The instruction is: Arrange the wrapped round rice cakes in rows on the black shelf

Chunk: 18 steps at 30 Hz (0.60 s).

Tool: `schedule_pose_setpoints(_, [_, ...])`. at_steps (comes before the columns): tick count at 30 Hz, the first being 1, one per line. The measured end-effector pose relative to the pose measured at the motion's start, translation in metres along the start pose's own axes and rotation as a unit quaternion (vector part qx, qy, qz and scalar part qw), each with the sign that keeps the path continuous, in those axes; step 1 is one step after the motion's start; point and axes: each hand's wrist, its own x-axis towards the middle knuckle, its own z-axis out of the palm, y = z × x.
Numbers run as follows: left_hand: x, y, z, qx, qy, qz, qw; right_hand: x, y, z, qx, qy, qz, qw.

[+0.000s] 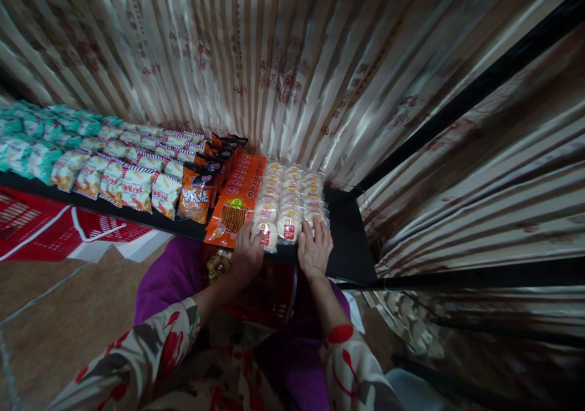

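Note:
Small clear-wrapped round white snack packets with red and yellow print stand in three rows at the right part of the black shelf. My left hand touches the left side of the front left packet, its fingers extended and partly overlapping it. Over the front right packet lies my right hand, fingers spread and resting on the wrapper. Neither hand visibly lifts anything. Flat orange snack bags with brown sticks pictured on them lie just left of the white packets, close to my left fingers.
Orange-and-black bags, white striped bags and teal packets fill the shelf leftward. A black post rises at the right end, before a striped curtain. Red-and-white boxes sit below left.

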Motion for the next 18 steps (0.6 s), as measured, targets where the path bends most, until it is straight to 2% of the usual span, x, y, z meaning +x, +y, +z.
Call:
schedule_pose_setpoints(7, [0.006,0.004,0.001,-0.04,-0.032,-0.026,0.998,0.0,0.002,0.003,0.006,0.002,-0.004,1.0])
schedule_pose_setpoints(13, [0.01,0.001,0.012,-0.057,-0.035,-0.034,0.997,0.0,0.002,0.002,0.005,0.006,-0.001,1.0])
schedule_pose_setpoints(18, [0.009,0.002,0.014,-0.037,-0.033,-0.03,0.998,0.0,0.0,0.001,0.004,0.005,0.004,1.0])
